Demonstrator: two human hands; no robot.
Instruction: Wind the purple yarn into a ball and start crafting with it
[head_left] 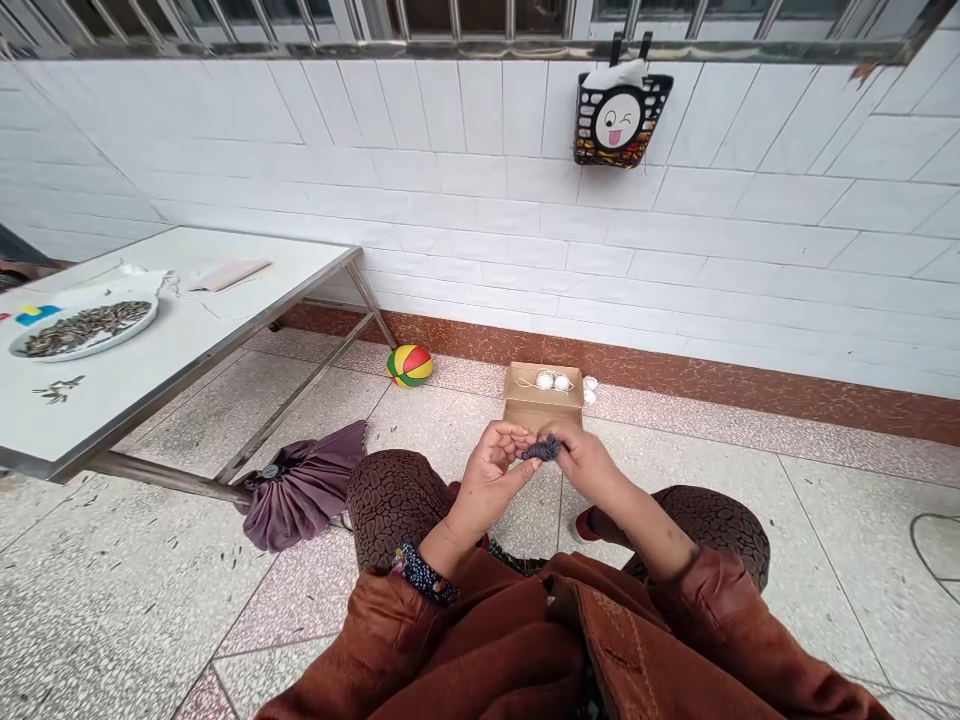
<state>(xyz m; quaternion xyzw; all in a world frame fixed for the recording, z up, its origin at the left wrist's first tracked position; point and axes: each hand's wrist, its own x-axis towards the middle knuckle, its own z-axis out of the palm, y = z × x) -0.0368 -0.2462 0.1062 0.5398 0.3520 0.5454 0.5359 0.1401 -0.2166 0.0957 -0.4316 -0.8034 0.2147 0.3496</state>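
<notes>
A small wound bundle of dark blue-grey yarn (pixel 541 449) is held up between my two hands, over the gap between my knees. My right hand (pixel 592 463) pinches its right end, fingers closed. On the other side, my left hand (pixel 491 472) has its thumb and curled fingertips on the bundle's left end. Just beyond my hands, an open cardboard box (pixel 517 378) stands on the floor with two white balls of yarn (pixel 553 381) in it. My hands hide part of the box's near side.
At the left is a white table (pixel 247 320) bearing a plate of seeds (pixel 90 328) and a pinkish folded cloth (pixel 232 275). A purple gathered cloth (pixel 300 490) lies by its leg. A colourful ball (pixel 410 366) rests near the wall. A black basket (pixel 622 120) hangs from the window bars.
</notes>
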